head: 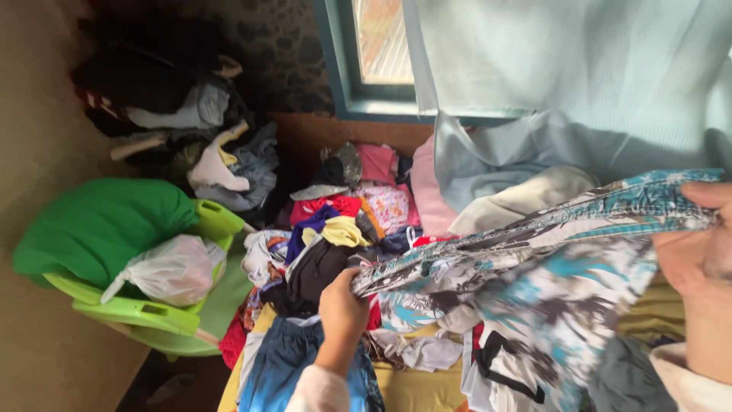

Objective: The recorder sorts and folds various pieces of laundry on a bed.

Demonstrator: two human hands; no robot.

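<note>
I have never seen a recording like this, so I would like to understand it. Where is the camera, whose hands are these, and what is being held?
There is only one picture, taken by a camera worn on the person's head and looking down, so both hands belong to the wearer. The left hand and the right hand each grip one end of a patterned cloth in teal, white and grey, stretched between them. Below lies a pile of mixed clothes on a yellow sheet. On the left is a green plastic chair carrying a green bundle and a white plastic bag. At the top are a window and a pale blue curtain.
</note>
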